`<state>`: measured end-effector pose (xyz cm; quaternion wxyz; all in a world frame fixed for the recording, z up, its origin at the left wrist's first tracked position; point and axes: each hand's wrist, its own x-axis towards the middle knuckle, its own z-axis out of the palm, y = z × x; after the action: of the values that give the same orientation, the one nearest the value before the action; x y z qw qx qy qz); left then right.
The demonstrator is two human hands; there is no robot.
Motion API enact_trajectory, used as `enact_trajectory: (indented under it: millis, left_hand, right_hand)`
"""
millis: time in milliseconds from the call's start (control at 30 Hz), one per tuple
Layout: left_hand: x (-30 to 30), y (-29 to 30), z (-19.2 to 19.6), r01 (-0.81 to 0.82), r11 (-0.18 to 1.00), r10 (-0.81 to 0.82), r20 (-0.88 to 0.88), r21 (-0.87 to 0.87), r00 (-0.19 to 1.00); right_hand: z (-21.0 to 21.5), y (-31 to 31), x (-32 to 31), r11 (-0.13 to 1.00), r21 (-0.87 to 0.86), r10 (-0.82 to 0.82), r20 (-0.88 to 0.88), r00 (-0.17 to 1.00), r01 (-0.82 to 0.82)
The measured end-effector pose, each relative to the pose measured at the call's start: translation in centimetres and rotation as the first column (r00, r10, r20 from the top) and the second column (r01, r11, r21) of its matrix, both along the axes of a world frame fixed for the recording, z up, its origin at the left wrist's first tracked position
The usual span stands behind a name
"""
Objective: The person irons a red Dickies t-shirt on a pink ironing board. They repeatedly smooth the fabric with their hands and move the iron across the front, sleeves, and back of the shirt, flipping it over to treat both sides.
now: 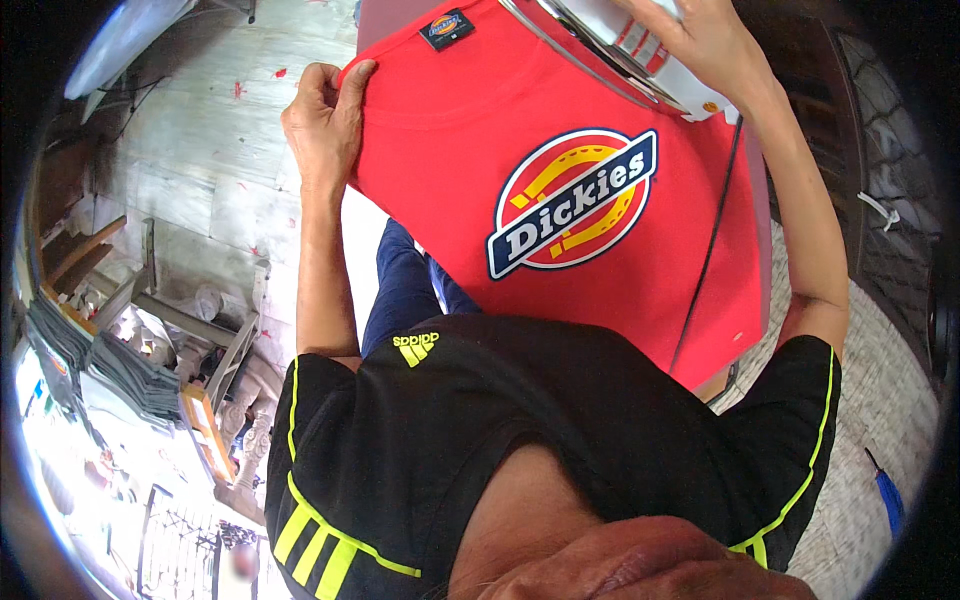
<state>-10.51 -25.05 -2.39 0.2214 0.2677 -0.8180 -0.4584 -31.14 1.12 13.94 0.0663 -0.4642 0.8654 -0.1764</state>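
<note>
A red T-shirt [440,180] with a round yellow, white and navy print lies spread before me, a black neck label [447,30] at its collar. My left hand [328,120] pinches the shirt's edge near the neckline, thumb on top. Over the shirt's far right part is a white appliance [690,88] with a shiny curved metal rim; the upper frame edge cuts it off and I cannot tell its kind. My right hand [705,45] is closed on it, its fingertips partly out of view. A thin black cord or line [712,250] runs down across the shirt's right side.
A mauve board or tabletop edge [762,200] shows beneath the shirt. Along the left stand wooden furniture [190,315] and dark folded cloth [135,370]. A blue umbrella-like thing [887,495] lies on the floor at right, near a dark lattice gate [890,150].
</note>
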Motion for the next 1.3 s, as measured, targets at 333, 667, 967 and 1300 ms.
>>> enact_trajectory:
  millis: [333,667,967,1300]
  left_hand:
    - [-1.0,-0.5,1.6,0.075,0.776,-0.016,0.098,-0.626,0.995]
    - [-13.9,11.7,4.4,0.433,0.589,-0.691,-0.148,-0.683,0.707]
    - [-20.4,12.7,1.9,0.473,0.409,-0.598,0.162,-0.781,0.785]
    - [-21.1,11.3,2.2,0.520,0.358,-0.568,0.261,-0.776,0.781]
  right_hand:
    - [0.1,-3.2,-0.5,0.991,0.063,-0.105,-0.158,0.982,0.116]
    - [6.9,21.5,9.2,0.787,0.092,-0.588,-0.193,0.786,0.611]
    - [6.3,28.3,21.0,0.429,0.226,-0.900,0.024,0.435,0.875]
    - [-0.7,19.3,13.3,0.770,0.022,-0.636,-0.053,0.770,0.637]
